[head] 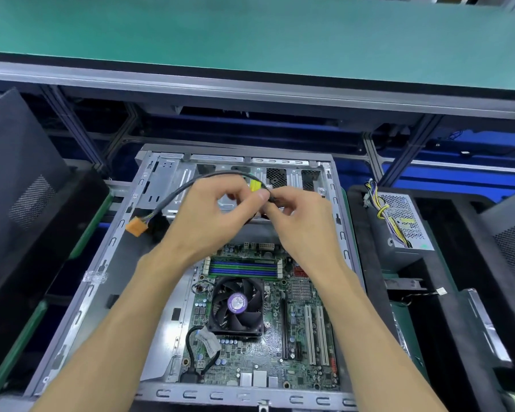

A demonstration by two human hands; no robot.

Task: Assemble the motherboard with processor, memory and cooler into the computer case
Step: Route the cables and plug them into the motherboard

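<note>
Both hands are working above the open computer case (338,221), where the motherboard (268,349) is already lying with its cooler fan (237,304) and memory sticks (244,267) fitted. The left hand (208,209) and right hand (298,215) are each pinching the black cable (176,191) near its yellow connector (257,185) (the orange connector (136,226) is hanging free). Grip the plug body, not the wires, and align its key before seating.
</note>
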